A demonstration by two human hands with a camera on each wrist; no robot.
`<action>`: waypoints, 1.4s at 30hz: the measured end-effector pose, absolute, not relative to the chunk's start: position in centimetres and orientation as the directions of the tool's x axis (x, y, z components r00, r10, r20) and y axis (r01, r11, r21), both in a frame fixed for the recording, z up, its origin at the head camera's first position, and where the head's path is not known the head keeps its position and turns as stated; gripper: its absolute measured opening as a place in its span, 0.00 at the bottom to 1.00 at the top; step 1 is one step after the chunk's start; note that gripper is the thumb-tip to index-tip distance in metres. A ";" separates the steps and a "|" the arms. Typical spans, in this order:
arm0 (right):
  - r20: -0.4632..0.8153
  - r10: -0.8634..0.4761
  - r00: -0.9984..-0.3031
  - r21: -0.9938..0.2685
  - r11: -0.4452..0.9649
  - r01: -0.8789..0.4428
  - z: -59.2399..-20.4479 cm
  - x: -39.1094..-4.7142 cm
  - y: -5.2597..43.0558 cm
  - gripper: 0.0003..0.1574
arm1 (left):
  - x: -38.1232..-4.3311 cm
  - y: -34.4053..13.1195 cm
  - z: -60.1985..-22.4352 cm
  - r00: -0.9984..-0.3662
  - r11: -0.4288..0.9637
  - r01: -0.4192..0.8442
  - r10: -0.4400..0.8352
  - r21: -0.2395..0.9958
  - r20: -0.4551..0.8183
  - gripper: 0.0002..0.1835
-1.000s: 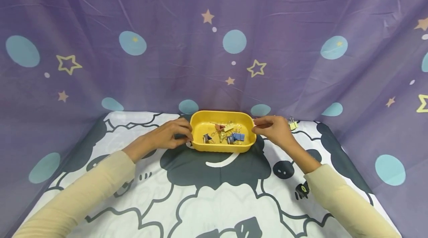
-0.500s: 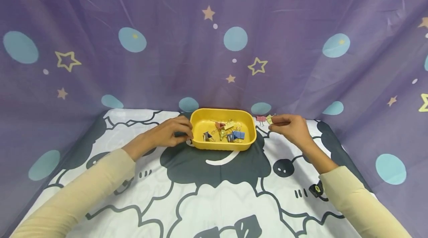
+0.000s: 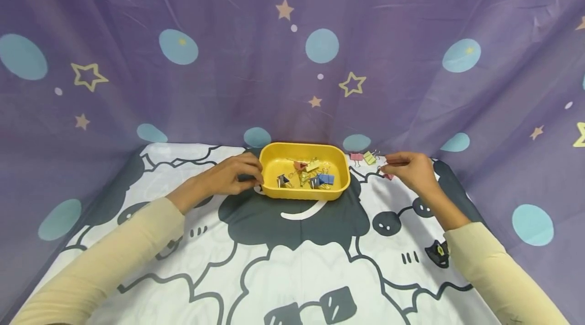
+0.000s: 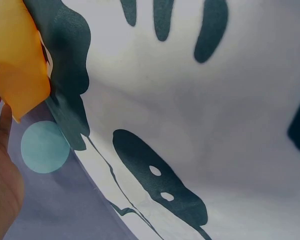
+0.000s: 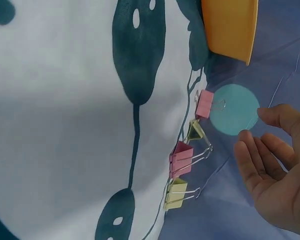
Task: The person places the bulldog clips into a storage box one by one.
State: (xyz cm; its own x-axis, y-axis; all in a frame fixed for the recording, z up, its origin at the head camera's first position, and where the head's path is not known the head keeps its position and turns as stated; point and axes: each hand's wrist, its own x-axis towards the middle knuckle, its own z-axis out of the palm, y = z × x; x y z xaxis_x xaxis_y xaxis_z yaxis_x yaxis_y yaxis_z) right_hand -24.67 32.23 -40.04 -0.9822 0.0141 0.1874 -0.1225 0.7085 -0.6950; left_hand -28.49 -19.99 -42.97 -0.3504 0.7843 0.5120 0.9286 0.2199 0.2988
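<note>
Compared with a second ago, the right hand (image 3: 411, 171) is farther from the yellow tray (image 3: 299, 195), exposing a pink clip (image 3: 356, 157) and a yellow clip (image 3: 370, 157). Its loose fingers grip nothing, near the row of clips. The left hand (image 3: 233, 175) touches the tray's left end; whether it pinches cannot be told. More clips, including a blue clip (image 3: 326, 179), lie inside. White cartoon-print cloth (image 3: 196, 254) meets a purple curtain (image 3: 237, 35).

Head view: soft, even light; cloth (image 3: 292, 269) bright, curtain (image 3: 256, 86) duller; printed circles stretched oval toward the edges. Wrist views dimmer, greyer, slightly soft; broad faint shadows across cloth. Left wrist: tub (image 4: 22, 55) glows orange.
</note>
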 end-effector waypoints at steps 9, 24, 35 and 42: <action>0.175 0.039 -0.984 -0.684 0.724 -0.093 -40.8 -25.3 33.5 0.27 | -28.7 -20.1 -43.1 -0.349 0.222 0.930 0.787 0.294 0.508 0.14; 0.151 0.002 -0.989 -0.676 0.730 -0.102 -43.1 -26.7 35.2 0.23 | -28.8 -19.9 -43.1 -0.342 0.218 0.932 0.791 0.289 0.508 0.12; 0.150 -0.074 -0.986 -0.604 0.782 -0.151 -43.1 -27.6 35.1 0.28 | -28.7 -19.9 -43.1 -0.364 0.234 0.923 0.791 0.306 0.492 0.13; 0.133 -0.103 -0.986 -0.572 0.804 -0.162 -43.1 -28.0 34.9 0.29 | -28.4 -20.0 -42.9 -0.385 0.255 0.914 0.789 0.316 0.478 0.12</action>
